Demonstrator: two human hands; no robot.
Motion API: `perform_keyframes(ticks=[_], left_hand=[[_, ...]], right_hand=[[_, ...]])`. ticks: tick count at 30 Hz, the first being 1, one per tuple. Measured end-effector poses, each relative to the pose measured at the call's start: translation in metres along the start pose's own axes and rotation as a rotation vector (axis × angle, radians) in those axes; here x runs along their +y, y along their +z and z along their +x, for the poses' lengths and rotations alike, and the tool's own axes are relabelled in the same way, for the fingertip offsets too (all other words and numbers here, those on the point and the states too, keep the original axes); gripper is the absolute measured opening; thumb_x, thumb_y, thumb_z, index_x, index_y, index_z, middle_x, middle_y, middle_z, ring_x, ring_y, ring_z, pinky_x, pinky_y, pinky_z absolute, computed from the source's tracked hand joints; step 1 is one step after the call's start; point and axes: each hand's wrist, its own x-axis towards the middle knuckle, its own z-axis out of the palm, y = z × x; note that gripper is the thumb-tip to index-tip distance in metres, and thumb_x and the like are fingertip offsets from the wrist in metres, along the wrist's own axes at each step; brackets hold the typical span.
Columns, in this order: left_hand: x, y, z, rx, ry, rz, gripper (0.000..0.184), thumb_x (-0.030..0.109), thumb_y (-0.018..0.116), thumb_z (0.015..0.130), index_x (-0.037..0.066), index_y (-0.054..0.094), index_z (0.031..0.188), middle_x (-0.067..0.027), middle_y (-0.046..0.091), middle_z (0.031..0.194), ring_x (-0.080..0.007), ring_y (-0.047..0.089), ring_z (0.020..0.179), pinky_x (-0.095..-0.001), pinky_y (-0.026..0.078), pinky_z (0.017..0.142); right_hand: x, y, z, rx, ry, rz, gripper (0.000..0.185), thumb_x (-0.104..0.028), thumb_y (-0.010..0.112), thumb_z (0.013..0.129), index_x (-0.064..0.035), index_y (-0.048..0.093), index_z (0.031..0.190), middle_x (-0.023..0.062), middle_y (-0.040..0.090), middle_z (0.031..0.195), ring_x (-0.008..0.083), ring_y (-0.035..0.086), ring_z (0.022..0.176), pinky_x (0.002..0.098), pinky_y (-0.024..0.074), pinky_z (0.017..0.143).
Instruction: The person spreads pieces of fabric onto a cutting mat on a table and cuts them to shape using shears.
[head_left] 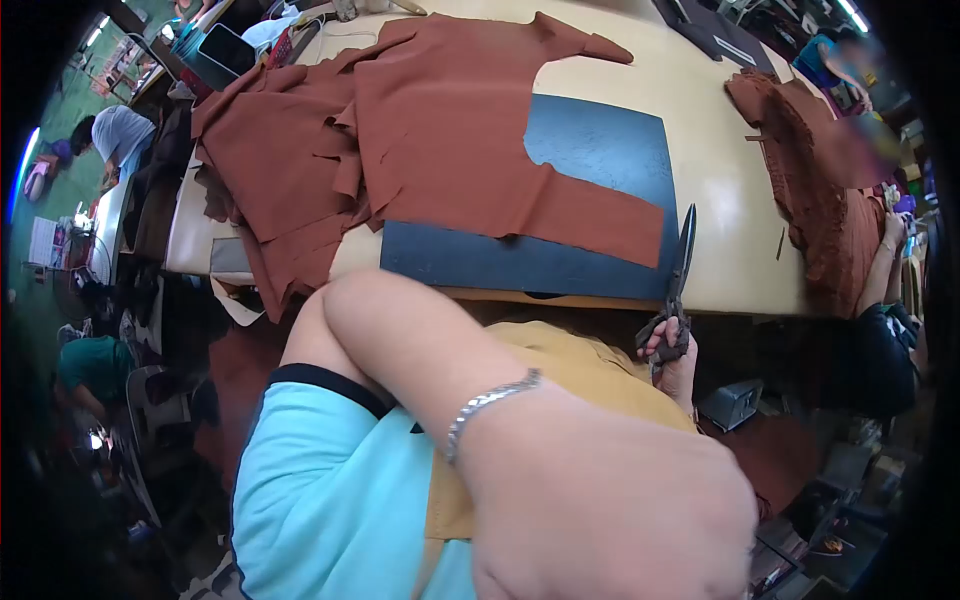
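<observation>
At the near edge of the surface (pixel 735 240): my right grip (pixel 680 362) is clamped on the shears (pixel 684 255), blades pointing away.
Brown leather (pixel 455 130): partly over the dark board (pixel 605 140), its strip ending just left of the blades.
Left grip (pixel 620 510): near my camera, fingers hidden; I can't tell its state.
Room: right of the blades, up to the crumpled leather (pixel 800 170).

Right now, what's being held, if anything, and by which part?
Scissors, held by the handles in the right hand. Whether the left hand holds anything cannot be told.
</observation>
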Motion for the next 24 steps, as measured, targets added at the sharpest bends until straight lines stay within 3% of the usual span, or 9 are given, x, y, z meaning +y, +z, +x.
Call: perform_keyframes(ticks=[3,5,6,7,8,10,13,20,24], left_hand=[[0.009,-0.033,-0.029,0.081,-0.191,0.166,0.034,0.032,0.043,0.097,0.005,0.059,0.086,-0.0121,0.06,0.096,-0.0307,0.06,0.086,-0.0407,0.049,0.075],[0.01,-0.076,-0.051,0.278,-0.701,0.64,0.031,0.029,0.044,0.097,0.003,0.06,0.095,-0.0127,0.06,0.099,-0.0311,0.059,0.093,-0.0376,0.047,0.082],[-0.001,-0.087,-0.074,0.562,-0.845,0.931,0.031,0.026,0.044,0.096,0.002,0.06,0.107,-0.0137,0.06,0.106,-0.0329,0.056,0.101,-0.0353,0.044,0.09],[-0.011,-0.113,-0.124,0.626,-1.055,1.242,0.037,0.027,0.045,0.097,0.006,0.054,0.125,-0.0139,0.056,0.121,-0.0325,0.051,0.112,-0.0446,0.038,0.097],[-0.015,-0.123,-0.152,0.62,-1.513,1.535,0.055,0.046,0.045,0.096,0.014,0.041,0.141,-0.0189,0.039,0.145,-0.0375,0.036,0.132,-0.0655,0.026,0.1],[-0.022,-0.142,-0.238,0.642,-1.906,1.629,0.072,0.061,0.039,0.094,0.023,0.023,0.152,-0.0235,0.012,0.157,-0.0438,0.006,0.145,-0.074,0.007,0.105],[-0.042,-0.145,-0.222,0.396,-1.903,1.702,0.075,0.064,0.043,0.091,0.024,0.025,0.152,-0.0228,0.013,0.157,-0.042,0.008,0.145,-0.0744,0.009,0.104],[-0.108,-0.169,-0.202,-0.078,-1.444,1.434,0.065,0.058,0.044,0.093,0.025,0.034,0.148,-0.0174,0.02,0.157,-0.0362,0.016,0.146,-0.0684,0.013,0.109],[-0.071,-0.247,-0.232,-0.106,-1.521,1.668,0.067,0.062,0.041,0.092,0.023,0.036,0.147,-0.0155,0.027,0.154,-0.0353,0.022,0.144,-0.0707,0.011,0.108]], right_hand=[[-0.002,-0.002,0.004,-0.023,-0.001,0.013,0.025,-0.028,0.061,0.095,-0.0046,0.056,0.087,0.0036,0.056,0.069,0.0126,0.056,0.06,0.0287,0.0505,0.058],[0.001,-0.007,0.0,-0.021,0.021,0.022,0.023,-0.026,0.06,0.095,-0.0043,0.056,0.088,0.004,0.056,0.07,0.0129,0.057,0.061,0.0284,0.0507,0.058],[0.004,-0.011,0.003,-0.074,-0.015,0.055,0.022,-0.025,0.06,0.095,-0.0039,0.057,0.088,0.0041,0.057,0.071,0.0128,0.057,0.062,0.0272,0.0511,0.059],[0.001,-0.01,0.002,-0.047,0.012,0.049,0.02,-0.022,0.061,0.094,-0.0034,0.057,0.088,0.0042,0.057,0.072,0.0128,0.058,0.062,0.0259,0.0512,0.058],[0.0,-0.009,0.001,-0.051,0.002,0.055,0.019,-0.02,0.062,0.093,-0.0033,0.058,0.088,0.0042,0.058,0.072,0.0123,0.058,0.062,0.0252,0.051,0.057],[-0.002,-0.009,0.001,-0.045,-0.019,0.039,0.016,-0.018,0.064,0.092,-0.0032,0.059,0.088,0.004,0.059,0.072,0.0114,0.059,0.062,0.0243,0.0508,0.056],[-0.003,-0.012,0.001,-0.008,-0.058,-0.005,0.015,-0.017,0.065,0.092,-0.0033,0.06,0.088,0.0033,0.06,0.072,0.0104,0.059,0.061,0.0238,0.051,0.055],[-0.007,-0.019,0.002,0.063,-0.125,0.004,0.016,-0.019,0.065,0.092,-0.0039,0.061,0.088,0.0025,0.061,0.072,0.0091,0.059,0.06,0.024,0.0521,0.056],[-0.016,-0.023,-0.009,0.021,-0.125,-0.03,0.016,-0.018,0.065,0.092,-0.0039,0.06,0.088,0.0026,0.06,0.072,0.0091,0.059,0.06,0.0242,0.0518,0.056]])
